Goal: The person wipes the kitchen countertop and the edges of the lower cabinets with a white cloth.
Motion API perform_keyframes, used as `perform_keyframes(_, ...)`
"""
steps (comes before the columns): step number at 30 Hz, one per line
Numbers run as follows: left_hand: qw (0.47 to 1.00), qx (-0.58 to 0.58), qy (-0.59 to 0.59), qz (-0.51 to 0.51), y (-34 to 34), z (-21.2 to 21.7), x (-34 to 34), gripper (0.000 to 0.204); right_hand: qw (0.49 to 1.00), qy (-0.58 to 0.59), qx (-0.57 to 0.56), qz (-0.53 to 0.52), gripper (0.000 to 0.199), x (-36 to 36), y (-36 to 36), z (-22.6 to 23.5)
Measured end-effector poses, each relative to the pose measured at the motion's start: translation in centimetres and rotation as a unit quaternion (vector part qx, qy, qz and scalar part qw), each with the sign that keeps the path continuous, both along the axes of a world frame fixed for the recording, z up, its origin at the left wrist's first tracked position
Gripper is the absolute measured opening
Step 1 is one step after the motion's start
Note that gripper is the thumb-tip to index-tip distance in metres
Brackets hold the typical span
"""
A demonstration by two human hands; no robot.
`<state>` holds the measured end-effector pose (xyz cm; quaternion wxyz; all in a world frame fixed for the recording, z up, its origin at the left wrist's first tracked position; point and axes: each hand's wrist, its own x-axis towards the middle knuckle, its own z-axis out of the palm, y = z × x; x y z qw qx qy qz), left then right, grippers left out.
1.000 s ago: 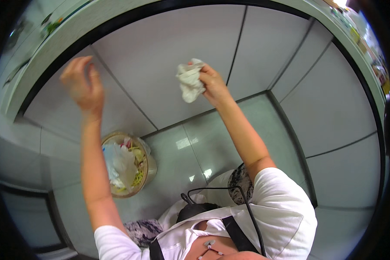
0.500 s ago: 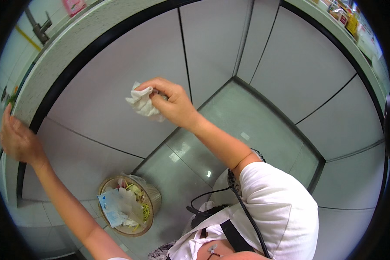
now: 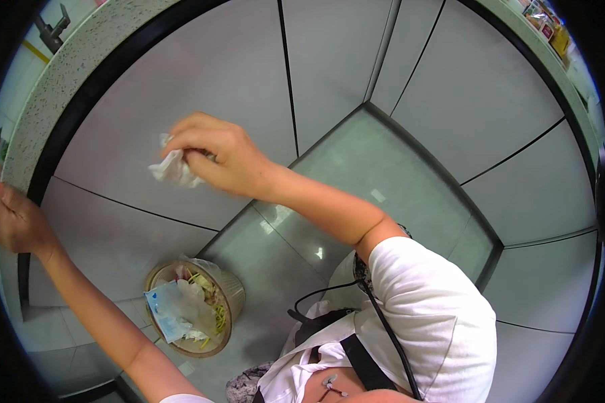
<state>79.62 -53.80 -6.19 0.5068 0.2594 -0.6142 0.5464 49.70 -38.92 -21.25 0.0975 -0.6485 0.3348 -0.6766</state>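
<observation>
Right hand (image 3: 215, 156): fingers closed around a crumpled white cloth (image 3: 171, 168), pressed against the pale grey cabinet door (image 3: 202, 74) below the speckled tabletop (image 3: 54, 87). Left hand (image 3: 13, 218): at the tabletop's edge, fingers curled over it, holding nothing else visible. Wastebasket (image 3: 232, 295): on the tiled floor (image 3: 383, 174) below, holding yellow scraps, white paper and a blue wrapper.
</observation>
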Motion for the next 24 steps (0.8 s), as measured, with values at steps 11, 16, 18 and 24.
perform_keyframes(11, 0.998, 0.045, -0.03, -0.028, 0.4, -0.2, 1.2, 0.028, 0.896, -0.365, 0.247, 0.058, 0.023, -7.9, -2.5, -5.5)
perform_keyframes(16, 0.983, 0.067, -0.071, -0.155, 5.1, -9.1, -4.9, 0.029, 0.802, -0.547, 0.236, 0.044, 0.024, -11.7, -4.4, -9.7)
perform_keyframes(18, 0.965, 0.171, -0.087, -0.178, 6.5, -13.5, -8.3, 0.029, 0.749, -0.631, 0.2, 0.027, 0.027, -15.3, -3.9, -11.8)
perform_keyframes(24, 0.915, 0.316, -0.073, -0.239, 7.7, -17.2, -13.4, 0.027, 0.695, -0.714, 0.066, -0.058, 0.032, -23.8, -2.5, -14.7)
